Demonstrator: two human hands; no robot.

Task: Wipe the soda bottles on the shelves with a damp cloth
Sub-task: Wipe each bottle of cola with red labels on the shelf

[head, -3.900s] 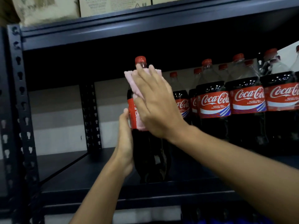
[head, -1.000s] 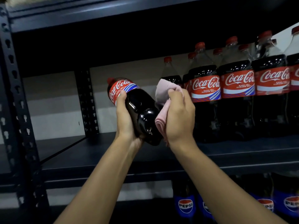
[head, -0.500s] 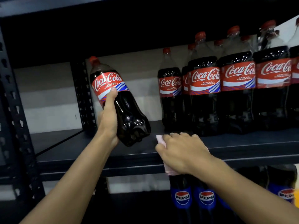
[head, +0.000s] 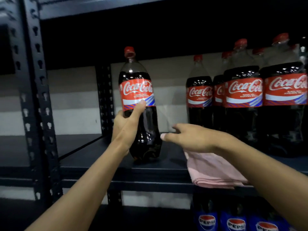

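Desk: While that view is up, what do the bottles hold?

Operator: Dark cola up to the shoulder in the Coca-Cola bottle (head: 136,90) I have upright at the left, red cap (head: 129,51) on. Its base looks to rest on the dark metal shelf (head: 150,174), though the light is poor there. The row of Coca-Cola bottles (head: 243,92) to the right is filled the same.

Desk: And the hands?

Operator: My left hand (head: 126,124) is wrapped round that bottle's middle, thumb on the label's lower edge. My right hand (head: 188,139) holds nothing, its fingers stretched toward the bottle, just short of it. The pink cloth (head: 215,172) lies folded over the shelf's front edge, beneath that wrist.

Desk: Anything unclear?

Operator: The right fingers are blurred, and the Pepsi bottles (head: 236,222) below are cut off by the bottom edge.
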